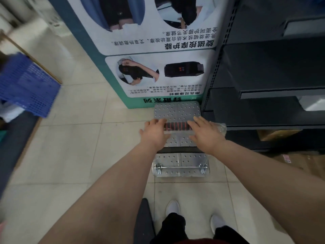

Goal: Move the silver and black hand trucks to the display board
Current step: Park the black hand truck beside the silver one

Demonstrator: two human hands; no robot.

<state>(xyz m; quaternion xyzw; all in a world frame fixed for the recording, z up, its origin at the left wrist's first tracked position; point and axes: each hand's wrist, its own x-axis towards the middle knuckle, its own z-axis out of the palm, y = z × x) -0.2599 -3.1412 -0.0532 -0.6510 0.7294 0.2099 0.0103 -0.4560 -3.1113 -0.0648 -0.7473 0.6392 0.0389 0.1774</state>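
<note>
A silver hand truck point(177, 111) with perforated metal plates stands on the tiled floor, its top against the foot of the teal and white display board point(154, 50). Its handle point(177, 126) is black with red rings and wrapped in clear plastic. My left hand point(154, 133) lies over the handle's left end and my right hand point(205, 135) over its right end. Both have their fingers stretched out and apart, not curled round the bar. The truck's lower plate with its axle rod point(181, 167) shows below my wrists. No black hand truck is clearly visible.
Dark metal shelving point(272, 76) stands right of the truck, almost touching it. A blue plastic crate point(26, 85) sits at the left edge. Flat cardboard point(299, 164) lies under the shelving at the right. A dark narrow object point(142, 217) stands beside my feet.
</note>
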